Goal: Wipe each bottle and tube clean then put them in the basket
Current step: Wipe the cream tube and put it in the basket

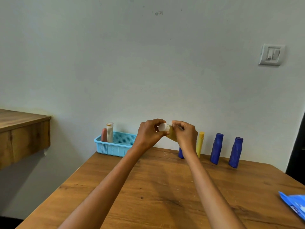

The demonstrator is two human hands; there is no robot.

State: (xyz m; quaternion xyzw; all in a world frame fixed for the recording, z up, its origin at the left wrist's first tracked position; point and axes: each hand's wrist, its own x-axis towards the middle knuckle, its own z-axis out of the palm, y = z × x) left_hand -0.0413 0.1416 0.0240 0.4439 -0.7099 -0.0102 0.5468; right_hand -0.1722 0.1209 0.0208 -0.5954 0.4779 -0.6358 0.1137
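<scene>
Wooden table [165, 187], left hand [148, 133] gripping yellow bottle [171, 135] cap-end, right hand [186, 133] perhaps pinching wipe

Hidden and cut-off parts at the table

The right hand [184, 134] covers most of the yellow bottle [171, 135] and the top of 1 blue bottle [181, 153] at 5 o'clock of it; the blue packet [293, 205] is cut by the right edge; any cloth between the fingers is too small to tell.

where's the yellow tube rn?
Head view: the yellow tube stands upright at the table's far edge by the wall, right of centre, just right of the right hand and left of two blue bottles.
</scene>
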